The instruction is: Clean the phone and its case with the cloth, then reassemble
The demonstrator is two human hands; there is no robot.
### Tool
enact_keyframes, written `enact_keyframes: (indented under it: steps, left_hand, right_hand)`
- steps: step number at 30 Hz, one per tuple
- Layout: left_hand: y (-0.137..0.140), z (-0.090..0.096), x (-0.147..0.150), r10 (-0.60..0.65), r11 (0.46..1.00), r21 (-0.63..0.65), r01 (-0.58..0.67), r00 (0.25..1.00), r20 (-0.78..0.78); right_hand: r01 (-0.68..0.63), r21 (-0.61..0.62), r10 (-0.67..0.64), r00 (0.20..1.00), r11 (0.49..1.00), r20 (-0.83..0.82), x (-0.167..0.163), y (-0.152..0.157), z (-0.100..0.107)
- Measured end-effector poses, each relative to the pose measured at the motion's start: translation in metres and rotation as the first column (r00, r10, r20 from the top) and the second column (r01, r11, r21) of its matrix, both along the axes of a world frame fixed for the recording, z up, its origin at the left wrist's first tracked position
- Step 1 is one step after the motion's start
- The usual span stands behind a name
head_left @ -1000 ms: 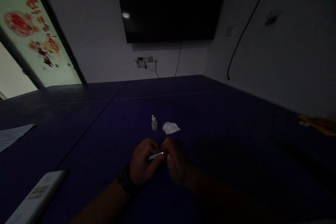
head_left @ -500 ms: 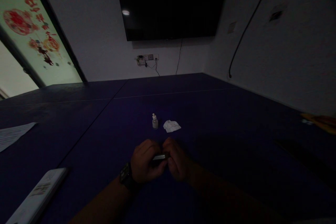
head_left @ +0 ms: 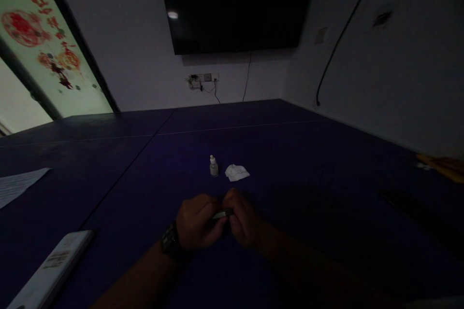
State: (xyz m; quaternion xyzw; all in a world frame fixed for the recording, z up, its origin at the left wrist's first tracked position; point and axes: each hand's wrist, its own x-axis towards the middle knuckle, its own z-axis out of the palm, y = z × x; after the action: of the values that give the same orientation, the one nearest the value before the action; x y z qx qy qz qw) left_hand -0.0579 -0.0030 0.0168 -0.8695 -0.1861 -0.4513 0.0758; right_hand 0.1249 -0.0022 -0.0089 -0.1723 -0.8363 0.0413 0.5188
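My left hand (head_left: pixel 197 222), with a dark watch (head_left: pixel 170 240) on its wrist, is closed around one end of a small slim silver object with a dark end (head_left: pixel 220 214). My right hand (head_left: pixel 243 219) pinches the dark end, and both hands meet just above the table. Fingers cover most of the object, so its kind does not show. Beyond the hands stands a small clear bottle with a white dropper-style cap (head_left: pixel 213 169), upright. Just right of it lies a crumpled white tissue (head_left: pixel 237 173), apart from both hands.
The dark blue table (head_left: pixel 145 193) reaches to the wall. At the left are a long white box (head_left: pixel 54 265) and a printed sheet (head_left: pixel 21 184). A dark flat object (head_left: pixel 406 207) and a yellow item (head_left: pixel 442 166) lie at the right. A screen (head_left: pixel 235 5) hangs ahead.
My left hand has shifted slightly left, and the silver object is tilted a little more. Both hands keep their hold. The bottle and the tissue have stayed put.
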Motion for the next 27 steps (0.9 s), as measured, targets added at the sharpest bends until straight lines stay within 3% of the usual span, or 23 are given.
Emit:
enact_keyframes:
  steps: [5, 13, 19, 27]
  left_hand:
    - [-0.007, 0.004, 0.004, 0.119, 0.991, 0.065, -0.115, 0.991, -0.056]
    - [-0.009, 0.003, 0.005, 0.061, 0.998, 0.023, -0.06, 0.998, -0.021]
    - [-0.007, 0.006, 0.004, -0.054, 0.988, -0.148, 0.054, 0.999, 0.006]
    - [-0.002, 0.012, 0.002, -0.168, 0.911, -0.376, 0.168, 0.985, 0.031]
  right_hand:
    - [0.03, 0.018, -0.03, 0.999, 0.999, -0.025, -0.005, -0.001, -0.005]
    - [-0.026, -0.06, 0.024, 0.999, 0.998, -0.035, -0.006, -0.009, -0.003]
    - [-0.152, -0.236, 0.141, 0.988, 0.96, -0.064, 0.001, -0.01, 0.003]
    - [-0.249, -0.375, 0.235, 0.968, 0.893, -0.085, 0.009, -0.005, 0.005]
